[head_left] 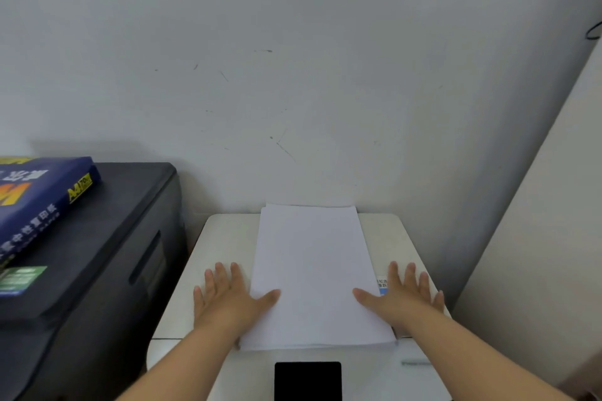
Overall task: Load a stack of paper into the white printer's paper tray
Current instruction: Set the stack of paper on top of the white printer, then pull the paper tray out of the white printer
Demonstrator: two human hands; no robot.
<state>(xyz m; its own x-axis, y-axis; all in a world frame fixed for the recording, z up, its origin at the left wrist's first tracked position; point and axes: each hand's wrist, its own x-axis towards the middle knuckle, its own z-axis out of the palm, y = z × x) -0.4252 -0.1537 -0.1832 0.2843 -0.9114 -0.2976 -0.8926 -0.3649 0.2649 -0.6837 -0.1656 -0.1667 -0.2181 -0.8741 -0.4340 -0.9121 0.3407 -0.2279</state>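
Observation:
A stack of white paper [312, 270] lies flat on top of the white printer [224, 238], its far edge against the wall. My left hand [228, 296] rests flat at the stack's left edge, fingers spread, thumb lying on the paper. At the right edge my right hand [402, 298] mirrors it, its thumb also on the sheet. Neither hand grips the stack. A black screen [308, 381] sits on the printer's front, below the paper. The paper tray is not in view.
A dark printer [107, 257] stands close on the left, with a blue wrapped ream of A4 paper [35, 205] on top. The white wall is right behind the printer, and a pale panel [537, 238] closes in on the right.

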